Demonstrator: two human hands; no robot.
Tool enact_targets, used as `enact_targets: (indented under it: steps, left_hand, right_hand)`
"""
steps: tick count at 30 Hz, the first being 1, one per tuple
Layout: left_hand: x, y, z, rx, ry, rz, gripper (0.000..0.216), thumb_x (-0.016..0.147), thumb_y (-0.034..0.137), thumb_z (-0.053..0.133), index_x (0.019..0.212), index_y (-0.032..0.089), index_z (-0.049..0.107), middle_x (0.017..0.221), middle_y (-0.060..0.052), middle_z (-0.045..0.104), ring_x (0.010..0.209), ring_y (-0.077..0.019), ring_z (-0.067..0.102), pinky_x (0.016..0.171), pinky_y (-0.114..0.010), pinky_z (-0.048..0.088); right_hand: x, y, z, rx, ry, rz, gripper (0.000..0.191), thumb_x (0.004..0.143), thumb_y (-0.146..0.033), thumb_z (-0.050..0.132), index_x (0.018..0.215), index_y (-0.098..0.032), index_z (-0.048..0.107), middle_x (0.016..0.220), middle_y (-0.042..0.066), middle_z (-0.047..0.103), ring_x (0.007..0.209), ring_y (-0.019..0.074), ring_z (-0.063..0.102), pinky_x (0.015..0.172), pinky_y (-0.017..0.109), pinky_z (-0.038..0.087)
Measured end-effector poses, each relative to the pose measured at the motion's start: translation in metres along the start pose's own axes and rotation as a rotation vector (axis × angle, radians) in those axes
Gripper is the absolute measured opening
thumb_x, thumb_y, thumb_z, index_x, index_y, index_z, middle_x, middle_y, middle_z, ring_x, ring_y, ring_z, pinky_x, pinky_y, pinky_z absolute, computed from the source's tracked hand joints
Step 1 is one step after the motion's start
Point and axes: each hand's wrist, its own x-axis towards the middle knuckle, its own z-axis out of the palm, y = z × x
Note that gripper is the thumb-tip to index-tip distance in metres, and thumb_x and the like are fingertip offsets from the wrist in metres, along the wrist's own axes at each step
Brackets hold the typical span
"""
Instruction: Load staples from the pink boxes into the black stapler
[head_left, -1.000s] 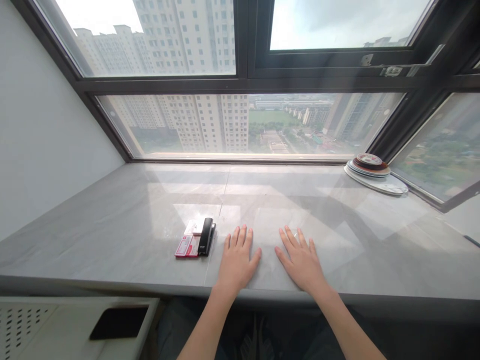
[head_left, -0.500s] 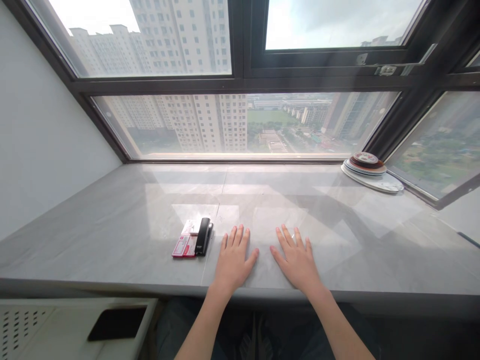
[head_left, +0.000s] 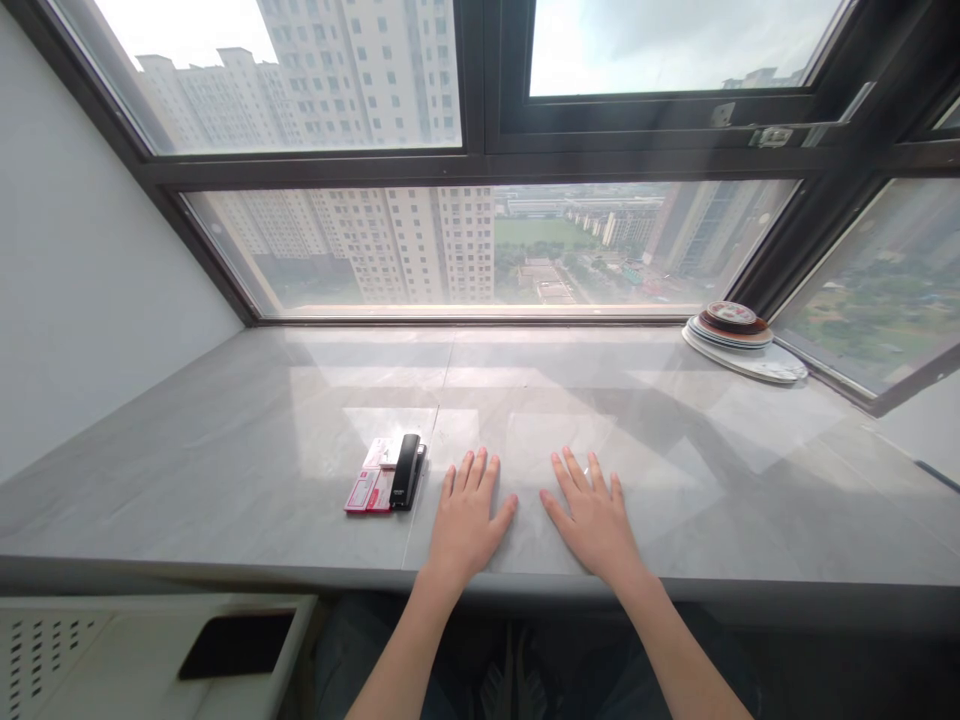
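Palm down on the grey marbled sill (head_left: 225, 450), my left hand (head_left: 466, 520) lies flat with its fingers spread, holding nothing. My right hand (head_left: 595, 520) rests the same way a short distance to the right, also holding nothing. Left of my left hand, and apart from it, is a black stapler (head_left: 406, 472). Beside the stapler lie several small red-and-white boxes (head_left: 369, 488), touching or close against its left side; their print is too small to read.
A stack of plates (head_left: 731, 335) stands in the far right corner by the window frame (head_left: 480, 170). Below the sill's front edge at the left is a white perforated surface (head_left: 90, 665) with a dark rectangular object or opening (head_left: 237, 645). A white wall (head_left: 97, 260) bounds the left side.
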Motion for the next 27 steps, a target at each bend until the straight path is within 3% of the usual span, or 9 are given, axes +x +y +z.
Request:
enact_targets:
  steps: [15, 27]
  left_hand:
    - [0.0001, 0.0063, -0.0072, 0.145, -0.049, -0.010, 0.057, 0.104, 0.048, 0.042, 0.158, 0.028, 0.037, 0.169, -0.005, 0.029, 0.157, -0.0279, 0.021, 0.127, -0.055, 0.019]
    - [-0.0001, 0.0060, -0.0077, 0.113, -0.036, -0.004, 0.057, 0.103, 0.047, 0.045, 0.156, 0.027, 0.040, 0.168, -0.007, 0.031, 0.157, -0.0293, 0.023, 0.127, -0.056, 0.021]
  right_hand:
    - [-0.0007, -0.0008, -0.0006, -0.021, -0.011, 0.002, 0.064, 0.105, -0.056, 0.030, 0.165, -0.034, 0.025, 0.172, -0.003, 0.019, 0.159, 0.0355, 0.001, 0.124, 0.064, 0.007]
    - [-0.0008, 0.0002, 0.0006, 0.031, 0.019, -0.011, 0.064, 0.104, -0.055, 0.033, 0.164, -0.033, 0.028, 0.171, -0.002, 0.022, 0.159, 0.0352, 0.002, 0.124, 0.064, 0.007]
